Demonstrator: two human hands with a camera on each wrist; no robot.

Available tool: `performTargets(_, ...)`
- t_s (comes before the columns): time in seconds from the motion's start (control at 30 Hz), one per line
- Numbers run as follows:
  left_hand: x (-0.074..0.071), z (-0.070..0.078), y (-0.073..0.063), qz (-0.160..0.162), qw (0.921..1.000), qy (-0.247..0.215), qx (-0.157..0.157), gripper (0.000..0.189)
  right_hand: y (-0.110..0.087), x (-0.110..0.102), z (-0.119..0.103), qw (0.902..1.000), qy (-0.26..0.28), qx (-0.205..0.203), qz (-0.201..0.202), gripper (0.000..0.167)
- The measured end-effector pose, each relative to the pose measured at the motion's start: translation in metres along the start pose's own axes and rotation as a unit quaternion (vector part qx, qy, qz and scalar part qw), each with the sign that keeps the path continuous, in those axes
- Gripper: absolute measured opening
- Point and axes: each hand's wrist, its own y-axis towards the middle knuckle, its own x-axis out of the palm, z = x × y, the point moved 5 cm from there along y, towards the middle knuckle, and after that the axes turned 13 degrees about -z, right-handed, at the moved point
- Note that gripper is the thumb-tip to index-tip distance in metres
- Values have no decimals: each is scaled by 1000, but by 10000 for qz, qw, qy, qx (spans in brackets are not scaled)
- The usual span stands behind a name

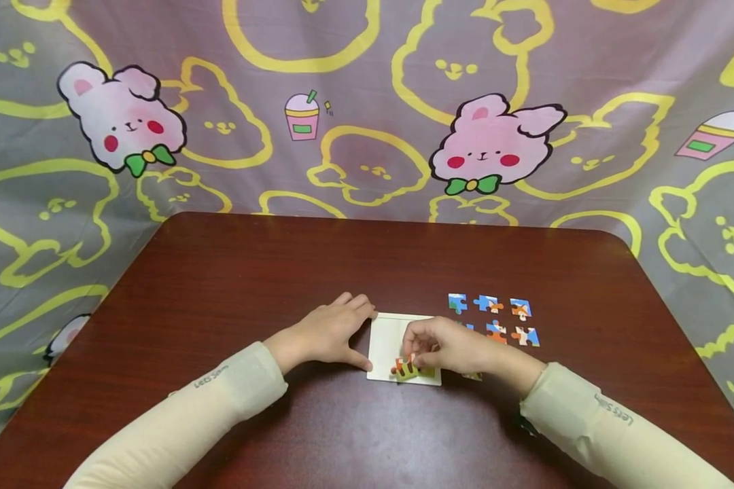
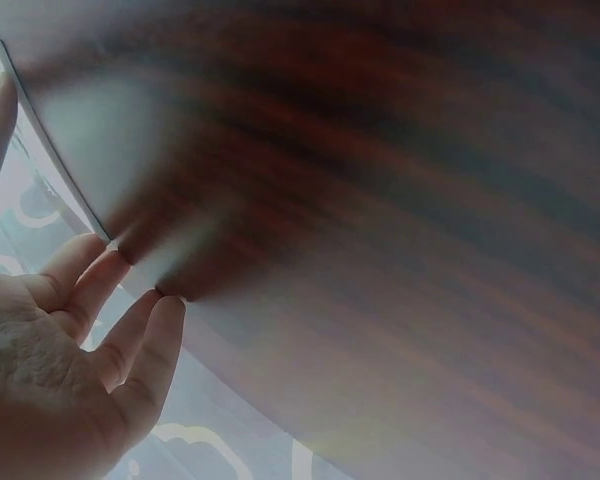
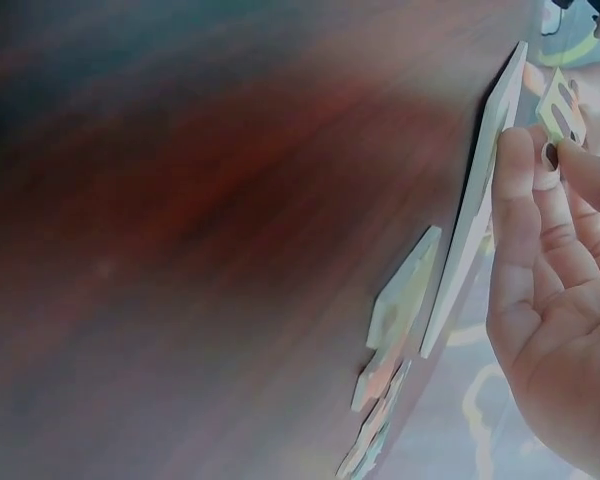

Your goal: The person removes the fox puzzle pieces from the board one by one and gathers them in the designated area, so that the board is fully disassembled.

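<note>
My left hand [image 1: 330, 333] lies at the left side of a small pale puzzle tray [image 1: 384, 339]. Its thumb touches the tray's near left corner and a fingertip the far left corner; the left wrist view shows the fingers loosely bent at the edge. Over the tray's near part, my right hand [image 1: 446, 346] pinches a jigsaw piece [image 1: 406, 369], yellow-green with orange, between thumb and fingers. The right wrist view shows this piece [image 3: 560, 108] tilted above the tray. Another yellow-green patch [image 1: 427, 373] shows at the tray's near right, partly hidden by the hand.
Right of the tray, several loose jigsaw pieces [image 1: 520, 308] lie in rough rows, some partly covered by the right hand and forearm. Everything lies on a dark red-brown wooden table [image 1: 281, 272]. A patterned curtain [image 1: 367, 102] hangs behind and beside it.
</note>
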Motion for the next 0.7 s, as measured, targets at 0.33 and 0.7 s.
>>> performTargets(0.33, -1, 0, -1, -25, 10000, 13, 29, 84, -15, -4, 4, 9999, -4, 108, 120, 11)
performTargets(0.7, -2, 2, -2, -57, 10000, -31, 40, 84, -37, -10, 6, 9993, 299, -41, 210, 9)
